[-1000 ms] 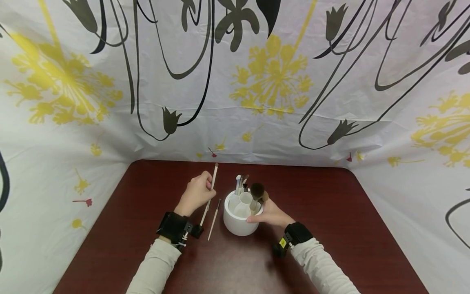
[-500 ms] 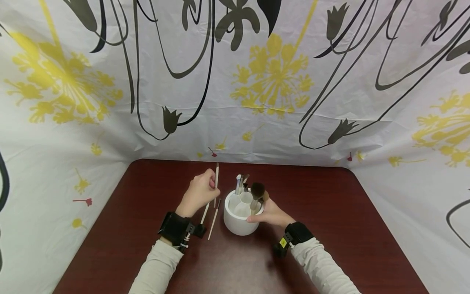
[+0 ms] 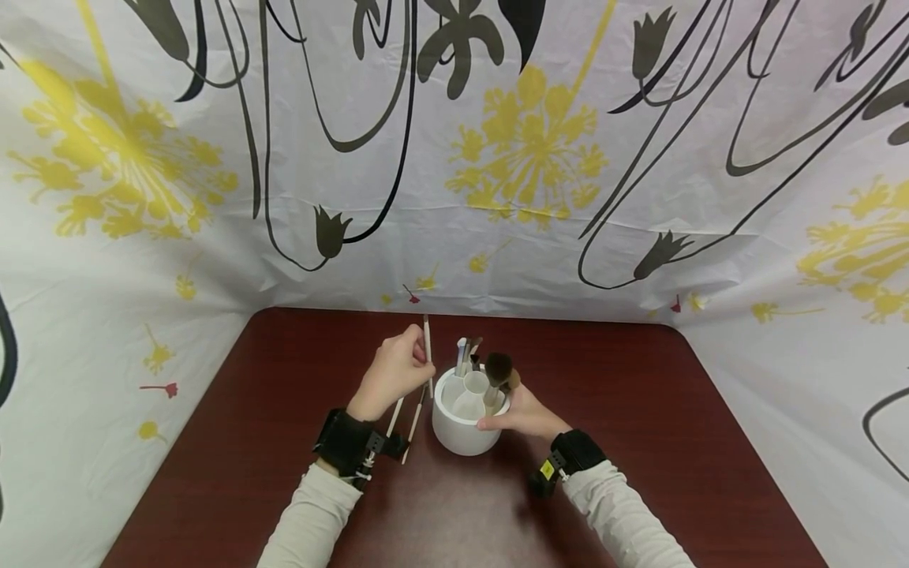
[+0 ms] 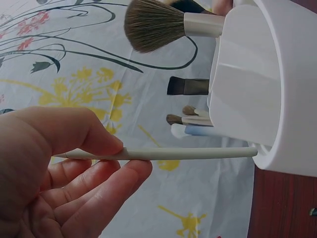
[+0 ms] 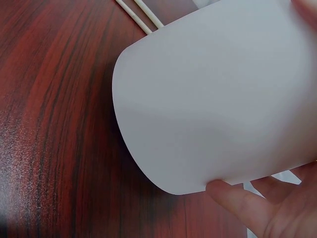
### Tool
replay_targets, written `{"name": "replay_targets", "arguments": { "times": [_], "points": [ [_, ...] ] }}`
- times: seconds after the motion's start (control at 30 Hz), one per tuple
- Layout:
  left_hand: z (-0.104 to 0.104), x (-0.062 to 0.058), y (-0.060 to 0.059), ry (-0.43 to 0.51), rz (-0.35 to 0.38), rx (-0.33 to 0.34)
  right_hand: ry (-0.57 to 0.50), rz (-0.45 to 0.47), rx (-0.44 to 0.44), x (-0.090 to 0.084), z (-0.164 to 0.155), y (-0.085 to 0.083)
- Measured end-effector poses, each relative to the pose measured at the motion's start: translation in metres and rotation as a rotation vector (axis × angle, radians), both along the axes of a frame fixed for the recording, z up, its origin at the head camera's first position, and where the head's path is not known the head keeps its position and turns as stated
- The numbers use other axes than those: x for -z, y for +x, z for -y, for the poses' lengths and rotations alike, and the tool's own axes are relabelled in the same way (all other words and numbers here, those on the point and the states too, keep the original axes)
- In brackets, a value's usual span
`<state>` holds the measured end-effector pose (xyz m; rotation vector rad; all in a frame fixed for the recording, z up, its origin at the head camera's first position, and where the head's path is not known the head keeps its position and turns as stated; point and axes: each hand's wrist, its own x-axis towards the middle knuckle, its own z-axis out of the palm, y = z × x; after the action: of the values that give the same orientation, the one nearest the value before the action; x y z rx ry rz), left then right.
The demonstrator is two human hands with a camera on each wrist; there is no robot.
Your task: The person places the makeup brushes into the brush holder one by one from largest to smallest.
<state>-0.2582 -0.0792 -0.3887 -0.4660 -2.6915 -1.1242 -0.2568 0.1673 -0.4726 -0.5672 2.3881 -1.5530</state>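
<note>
My left hand (image 3: 396, 369) pinches a thin white-handled brush (image 3: 428, 347) between thumb and fingers and holds it almost upright, just left of a white round holder (image 3: 460, 430). In the left wrist view the left hand (image 4: 64, 136) has the thin brush (image 4: 188, 153) with its end at the holder's (image 4: 267, 89) rim. My right hand (image 3: 521, 412) grips the holder's right side; a finger (image 5: 242, 204) of it shows against the holder's wall (image 5: 213, 99). A big powder brush (image 3: 497, 368) and some smaller brushes (image 3: 467, 351) stand in the holder.
Two more thin brushes (image 3: 412, 424) lie on the dark red wooden table (image 3: 639, 442) left of the holder, and their handles (image 5: 141, 11) show in the right wrist view. A flowered white curtain (image 3: 525, 158) closes in the table at the back and both sides.
My left hand has moved right, closer to the holder, and turned the thin brush from a slant to nearly upright. The right hand and holder have stayed put.
</note>
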Motion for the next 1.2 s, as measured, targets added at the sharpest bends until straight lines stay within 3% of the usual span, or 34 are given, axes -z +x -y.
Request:
{"name": "replay_targets", "arguments": {
  "times": [0.43,0.7,1.2],
  "points": [
    [-0.008,0.005,-0.003,0.013,0.039,0.016,-0.010,-0.021,-0.021,0.002,0.000,-0.001],
    [-0.017,0.014,-0.004,0.006,0.049,0.016,-0.008,-0.037,-0.022,-0.028,0.006,0.017],
    [-0.016,0.025,-0.009,-0.008,0.067,0.004,-0.008,-0.030,0.000,-0.032,0.010,0.016]
  ]
}}
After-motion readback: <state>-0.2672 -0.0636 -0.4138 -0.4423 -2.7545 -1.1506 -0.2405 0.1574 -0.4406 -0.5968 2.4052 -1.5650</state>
